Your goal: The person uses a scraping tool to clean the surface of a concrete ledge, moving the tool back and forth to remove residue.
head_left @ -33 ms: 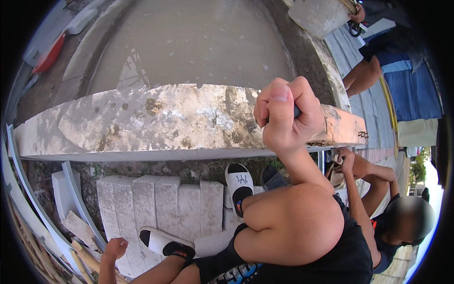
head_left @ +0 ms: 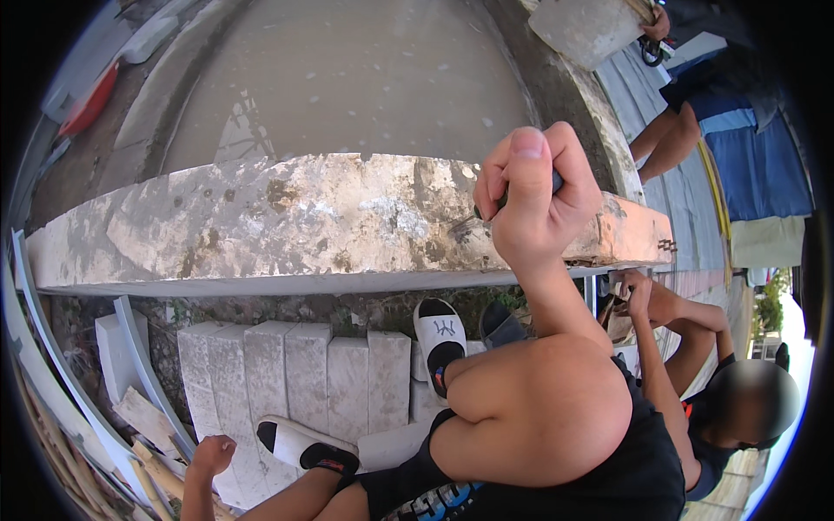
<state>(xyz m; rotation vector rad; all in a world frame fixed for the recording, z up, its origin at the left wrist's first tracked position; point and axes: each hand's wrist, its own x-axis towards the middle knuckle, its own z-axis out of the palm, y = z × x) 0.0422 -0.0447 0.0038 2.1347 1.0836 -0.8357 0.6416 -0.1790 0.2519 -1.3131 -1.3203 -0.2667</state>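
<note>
My right hand (head_left: 540, 195) is raised over the right part of a weathered, plastered low wall (head_left: 330, 221). Its fingers are curled into a fist, thumb on top. A small piece of something dark grey-blue (head_left: 557, 181) shows between the fingers; the rest of it is hidden in the fist. Low at the left, my left hand (head_left: 214, 455) is held beside the pale blocks (head_left: 304, 373), its fingers curled in. Whether anything is inside them cannot be made out.
Murky water (head_left: 347, 78) fills a basin beyond the wall. White slides (head_left: 441, 334) are on my feet. Metal strips (head_left: 152, 365) and bamboo poles (head_left: 43, 417) lie at left. A person (head_left: 669, 339) crouches at right; another (head_left: 669, 139) is at upper right, near a pale container (head_left: 586, 30).
My right fist has shifted slightly to the right and away from me over the wall. My left hand and the surroundings look unchanged.
</note>
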